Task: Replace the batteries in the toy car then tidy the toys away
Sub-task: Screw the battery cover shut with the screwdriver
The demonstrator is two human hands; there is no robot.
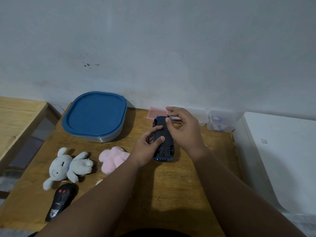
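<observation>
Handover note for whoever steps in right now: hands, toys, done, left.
Left hand: holds the car upside down, thumb on its underside.
Right hand: fingertips pinched at the far end of the underside; what it grips is too small to tell.
Remote, grey plush and pink plush lie loose on the table. Blue-lidded tub is shut, at the back.
Done: car flipped. Battery state can't be told.
Left: finish batteries, put toys away.
</observation>
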